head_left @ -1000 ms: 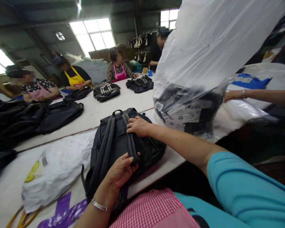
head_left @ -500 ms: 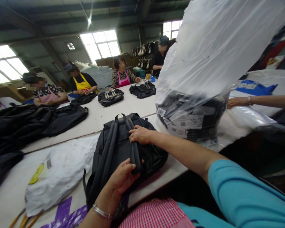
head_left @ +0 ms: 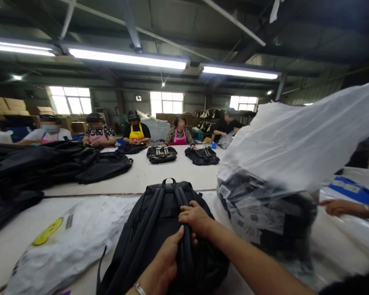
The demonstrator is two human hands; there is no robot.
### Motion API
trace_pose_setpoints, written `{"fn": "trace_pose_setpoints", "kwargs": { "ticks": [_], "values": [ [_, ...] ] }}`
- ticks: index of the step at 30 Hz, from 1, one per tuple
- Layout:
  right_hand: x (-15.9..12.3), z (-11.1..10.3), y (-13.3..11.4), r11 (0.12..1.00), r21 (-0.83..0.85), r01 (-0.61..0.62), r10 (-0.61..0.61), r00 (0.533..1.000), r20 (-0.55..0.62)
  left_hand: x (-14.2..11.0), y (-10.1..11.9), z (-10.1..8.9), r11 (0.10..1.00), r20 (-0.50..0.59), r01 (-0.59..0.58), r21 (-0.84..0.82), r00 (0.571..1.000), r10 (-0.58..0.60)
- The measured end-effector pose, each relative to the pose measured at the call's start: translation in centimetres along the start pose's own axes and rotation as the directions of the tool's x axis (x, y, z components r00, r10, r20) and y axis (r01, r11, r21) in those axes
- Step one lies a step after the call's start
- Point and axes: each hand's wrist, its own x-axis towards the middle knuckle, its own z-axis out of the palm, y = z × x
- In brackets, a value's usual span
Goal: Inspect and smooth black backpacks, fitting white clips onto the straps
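A black backpack (head_left: 147, 233) lies back-up on the white table (head_left: 147, 174) right before me, straps facing up. My left hand (head_left: 164, 264) is closed round the lower part of the right shoulder strap (head_left: 184, 229). My right hand (head_left: 196, 218) rests higher on the same strap, fingers curled over it.
A big clear plastic bag (head_left: 283, 164) of tagged black goods stands to the right; another person's hand (head_left: 336, 207) reaches beside it. A white plastic bag (head_left: 74, 233) lies to the left. Black bags (head_left: 58, 164) are piled far left. Several people sit along the table's far side.
The view has tilted up, showing more ceiling. My left hand slid up the strap toward my right hand; both still hold the backpack.
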Motion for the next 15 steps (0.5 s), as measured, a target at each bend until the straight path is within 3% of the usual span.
{"fn": "trace_pose_setpoints", "kwargs": {
  "ticks": [5,8,10,12,13,15],
  "values": [
    [-0.5,0.7,-0.3,0.990,0.133,-0.057,0.055,0.998,0.019,0.0,0.1,-0.6,0.987,0.001,-0.121,0.102,0.993,0.122],
    [-2.5,1.7,0.3,0.953,0.220,-0.210,0.224,0.974,-0.042,0.0,0.2,-0.8,0.981,-0.052,-0.145,0.130,0.987,0.152],
    [-4.6,2.8,1.1,0.868,0.304,-0.392,0.437,0.894,-0.096,0.1,0.1,-1.0,0.979,-0.070,-0.145,0.146,0.985,0.157],
    [-6.9,4.1,1.9,0.735,0.400,-0.548,0.626,0.774,-0.090,0.3,-0.1,-1.2,0.975,-0.064,-0.150,0.165,0.985,0.162],
    [-7.9,4.8,2.1,0.673,0.436,-0.597,0.685,0.726,-0.064,0.4,-0.2,-1.4,0.972,-0.053,-0.157,0.174,0.984,0.168],
    [-9.6,5.8,1.9,0.601,0.480,-0.639,0.728,0.685,0.000,0.5,-0.3,-1.6,0.966,-0.036,-0.175,0.189,0.982,0.185]
  ]
}}
